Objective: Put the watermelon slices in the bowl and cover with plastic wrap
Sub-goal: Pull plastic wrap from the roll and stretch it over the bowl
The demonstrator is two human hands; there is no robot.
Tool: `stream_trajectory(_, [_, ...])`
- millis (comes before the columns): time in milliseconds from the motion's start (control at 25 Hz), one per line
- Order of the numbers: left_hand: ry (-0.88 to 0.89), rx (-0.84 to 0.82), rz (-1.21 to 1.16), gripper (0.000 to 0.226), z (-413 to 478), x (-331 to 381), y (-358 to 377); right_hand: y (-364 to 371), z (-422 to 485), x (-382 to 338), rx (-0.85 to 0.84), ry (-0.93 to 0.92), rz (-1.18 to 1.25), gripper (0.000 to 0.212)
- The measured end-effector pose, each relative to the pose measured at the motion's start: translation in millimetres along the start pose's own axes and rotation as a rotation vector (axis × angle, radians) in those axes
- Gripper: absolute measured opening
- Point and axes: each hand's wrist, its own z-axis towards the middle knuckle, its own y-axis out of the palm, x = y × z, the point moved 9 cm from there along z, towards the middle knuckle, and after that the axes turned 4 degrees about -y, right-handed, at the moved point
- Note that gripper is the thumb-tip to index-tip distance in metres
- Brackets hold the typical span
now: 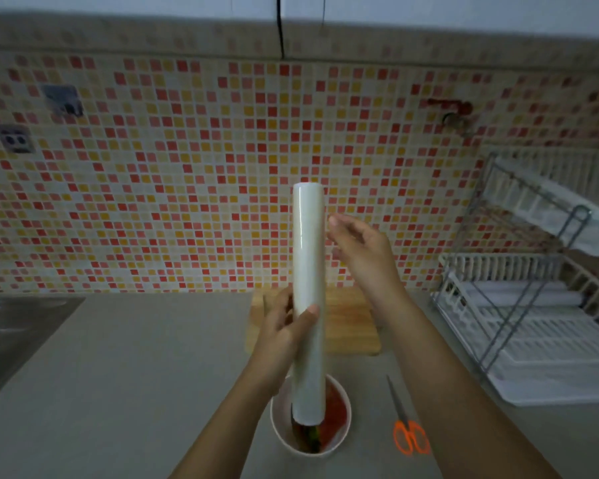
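Observation:
My left hand grips the lower half of a white roll of plastic wrap and holds it upright in front of me. Beside the roll's upper part is my right hand, fingers pinched loosely near the roll's right edge; I cannot tell whether they touch the film. Below the roll, a white bowl stands on the grey counter with red watermelon slices inside, a green rind showing at the near side. The roll hides part of the bowl.
A wooden cutting board lies behind the bowl against the mosaic wall. Orange-handled scissors lie right of the bowl. A white dish rack stands at the right. A steel sink is at the left.

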Motion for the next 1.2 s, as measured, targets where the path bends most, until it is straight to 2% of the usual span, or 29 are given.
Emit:
stream_trajectory(80, [0.014,0.007,0.039,0.052,-3.7,-2.0,7.7,-0.7,3.6,-10.2,0.038,-0.016,-0.017,0.034])
stream_trajectory(360, [0.222,0.128,0.25,0.039,-10.0,16.3,14.5,-22.2,-7.7,-26.2,0.273,-0.188,-0.018,0.023])
stream_trajectory(520, [0.252,0.148,0.26,0.038,-14.0,15.6,17.0,-24.9,-13.0,-33.9,0.292,-0.221,-0.042,0.021])
stream_trajectory(680, [0.29,0.177,0.343,0.044,-17.2,17.1,18.3,-31.7,-17.1,-49.7,0.335,-0.256,-0.13,0.031])
stream_trajectory(960, [0.335,0.194,0.388,0.042,-22.1,25.2,23.9,-38.5,-20.3,-64.2,0.464,-0.319,-0.169,0.02])
stream_trajectory(1040, [0.314,0.177,0.326,0.041,-23.3,26.1,22.6,-36.0,-16.7,-61.3,0.417,-0.275,-0.104,0.013])
stream_trajectory(1200, [0.266,0.088,0.215,0.048,-25.2,27.9,23.2,-41.1,-1.9,-41.9,0.332,-0.044,0.263,0.018])
